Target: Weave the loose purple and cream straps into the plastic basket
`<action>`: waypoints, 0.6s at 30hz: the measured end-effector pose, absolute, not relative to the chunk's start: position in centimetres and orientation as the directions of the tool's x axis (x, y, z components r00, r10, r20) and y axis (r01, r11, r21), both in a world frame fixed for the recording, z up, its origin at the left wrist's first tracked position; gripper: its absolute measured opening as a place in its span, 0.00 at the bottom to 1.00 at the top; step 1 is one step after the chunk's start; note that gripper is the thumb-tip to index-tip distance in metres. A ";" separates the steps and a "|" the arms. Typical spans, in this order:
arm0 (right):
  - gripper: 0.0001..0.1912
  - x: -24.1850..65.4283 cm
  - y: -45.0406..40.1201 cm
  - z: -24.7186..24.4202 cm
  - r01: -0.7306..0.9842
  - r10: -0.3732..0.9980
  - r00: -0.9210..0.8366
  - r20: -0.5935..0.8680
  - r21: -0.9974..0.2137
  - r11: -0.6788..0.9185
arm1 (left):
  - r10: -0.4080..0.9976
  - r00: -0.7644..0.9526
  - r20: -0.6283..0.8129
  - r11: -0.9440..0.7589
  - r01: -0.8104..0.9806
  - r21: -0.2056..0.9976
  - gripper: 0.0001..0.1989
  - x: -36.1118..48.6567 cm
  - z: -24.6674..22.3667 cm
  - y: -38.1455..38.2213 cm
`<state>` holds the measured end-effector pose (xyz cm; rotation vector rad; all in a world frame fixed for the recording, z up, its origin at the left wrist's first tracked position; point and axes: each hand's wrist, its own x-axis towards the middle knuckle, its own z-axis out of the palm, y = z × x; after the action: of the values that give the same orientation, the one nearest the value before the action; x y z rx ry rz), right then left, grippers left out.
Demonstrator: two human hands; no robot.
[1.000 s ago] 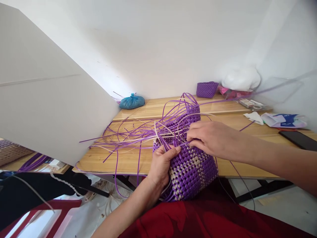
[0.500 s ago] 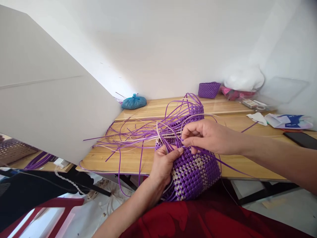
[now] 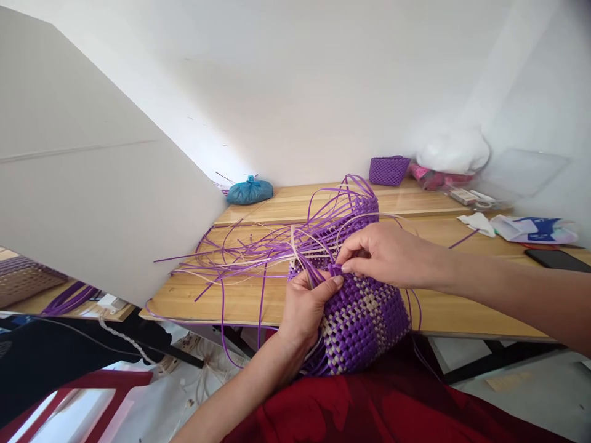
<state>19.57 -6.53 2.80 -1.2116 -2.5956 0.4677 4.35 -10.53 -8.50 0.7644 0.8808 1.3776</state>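
Note:
A purple and beige woven basket (image 3: 364, 320) lies tilted over the table's front edge, above my lap. My left hand (image 3: 307, 304) grips its upper left rim, thumb on top, fingers hidden behind the weave. Thumb and index finger of my right hand (image 3: 364, 252) pinch a purple strip (image 3: 336, 269) at the rim, right beside my left thumb. Many long loose purple and beige strips (image 3: 258, 249) fan out leftward from the basket. Behind my hands stands another woven purple part (image 3: 364, 209) with strips looping from its top.
On the wooden table (image 3: 184, 301) are a tied blue bag (image 3: 250, 191), a small purple basket (image 3: 388, 170), a white bag (image 3: 455, 151), a blue-and-white packet (image 3: 538, 229) and a black phone (image 3: 556, 259). A grey panel (image 3: 92, 172) rises at the left; a red chair frame (image 3: 108, 400) is below.
The purple strip that stretched rightward under my right hand now hangs in a loop by the basket's right side. My right fingers have closed in at the rim; my left hand has barely moved.

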 end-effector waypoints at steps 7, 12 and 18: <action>0.08 19.4 -5.9 2.8 0.714 0.790 -0.613 0.018 -0.416 0.563 | 0.999 -0.004 -0.051 0.043 -0.457 0.888 0.12 4.3 -8.6 -10.5; 0.14 18.4 -5.8 4.3 0.759 0.780 -0.613 -0.122 -0.363 0.540 | 0.999 -0.013 -0.035 0.026 -0.432 0.902 0.13 4.2 -8.5 -10.4; 0.12 16.9 -4.9 5.6 0.784 0.710 -0.619 -0.336 -0.317 0.534 | 1.000 0.016 0.026 -0.017 -0.407 0.913 0.11 4.2 -8.9 -10.2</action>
<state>16.87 -4.90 5.56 -1.4215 -2.8948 0.7387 4.19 -10.21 -8.89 0.9199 0.8699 1.3789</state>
